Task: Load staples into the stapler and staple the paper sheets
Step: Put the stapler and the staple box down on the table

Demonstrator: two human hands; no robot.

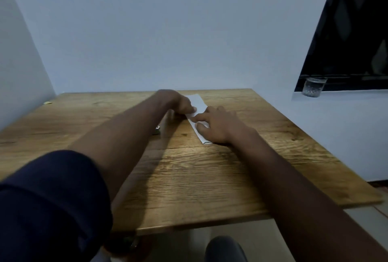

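A narrow folded strip of white paper sheets (pixel 197 104) lies on the wooden table (pixel 189 173), running from the far middle toward me. My left hand (pixel 178 102) is curled with its fingertips on the strip's left edge. My right hand (pixel 216 125) lies flat on the near half of the paper, fingers spread and pressing it down. A small dark and metallic object (pixel 157 129), possibly the stapler, peeks out from behind my left forearm; most of it is hidden.
The table stands in a corner between two pale walls. A small yellow scrap (pixel 47 102) lies at the far left edge. A glass (pixel 313 86) stands on a window ledge at the right. A dark shoe (pixel 225 249) shows below the table's front edge.
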